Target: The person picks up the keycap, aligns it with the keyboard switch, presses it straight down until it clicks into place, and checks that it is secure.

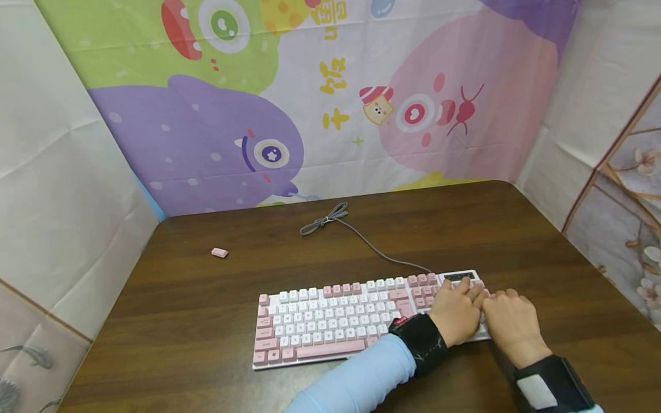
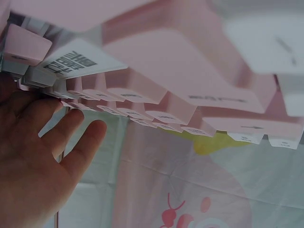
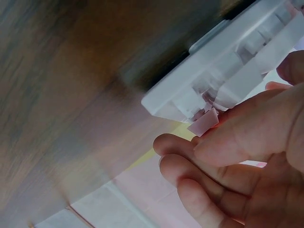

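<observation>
A pink-and-white keyboard lies slightly angled on the table. Over its number pad, near the small dark panel at the top right, my left hand rests with its fingers extended. In the left wrist view, several fingers of that hand are loosely spread beside the keys, and the thumb is hidden. My right hand is at the keyboard's right edge. The right wrist view shows its thumb and index finger pinching a tilted pink keycap at the edge, its other fingers curled loosely below.
A loose pink keycap lies on the brown table at the left. The keyboard's grey cable runs back to a tied bundle. A cartoon-patterned cloth hangs behind the table, with pale curtains at both sides.
</observation>
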`<state>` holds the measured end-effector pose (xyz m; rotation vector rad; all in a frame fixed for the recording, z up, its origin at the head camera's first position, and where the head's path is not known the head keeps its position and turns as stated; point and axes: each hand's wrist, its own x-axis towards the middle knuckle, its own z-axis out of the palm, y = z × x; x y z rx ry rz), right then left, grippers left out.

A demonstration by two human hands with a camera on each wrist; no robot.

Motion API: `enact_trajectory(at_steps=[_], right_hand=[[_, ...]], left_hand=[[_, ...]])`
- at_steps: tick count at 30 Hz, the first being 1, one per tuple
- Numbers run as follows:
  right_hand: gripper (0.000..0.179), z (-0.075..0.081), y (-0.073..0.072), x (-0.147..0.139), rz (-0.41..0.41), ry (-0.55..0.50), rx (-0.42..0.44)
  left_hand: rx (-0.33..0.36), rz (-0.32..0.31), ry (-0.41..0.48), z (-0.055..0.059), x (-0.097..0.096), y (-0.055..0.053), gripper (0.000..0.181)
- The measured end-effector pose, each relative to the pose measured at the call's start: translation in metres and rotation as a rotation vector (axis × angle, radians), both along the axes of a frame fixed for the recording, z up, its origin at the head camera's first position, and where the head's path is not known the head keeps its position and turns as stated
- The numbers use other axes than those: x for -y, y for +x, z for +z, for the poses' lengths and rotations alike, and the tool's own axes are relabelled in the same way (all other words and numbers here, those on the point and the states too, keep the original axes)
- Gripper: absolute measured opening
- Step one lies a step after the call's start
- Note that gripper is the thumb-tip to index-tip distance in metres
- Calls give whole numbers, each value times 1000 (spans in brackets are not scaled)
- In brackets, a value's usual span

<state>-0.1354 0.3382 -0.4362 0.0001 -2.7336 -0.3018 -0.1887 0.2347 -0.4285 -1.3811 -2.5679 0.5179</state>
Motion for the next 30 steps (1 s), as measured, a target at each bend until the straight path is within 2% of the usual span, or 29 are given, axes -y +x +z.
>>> enact_trajectory(at_steps=[18,30], right_hand=[[10,-1,1,-1,-3,-7,5],[10,-2,1,1,-6,3,-22]], left_hand=[[22,18,-36,3,-2,0,48],[31,23,-51,3,-2,2,48]])
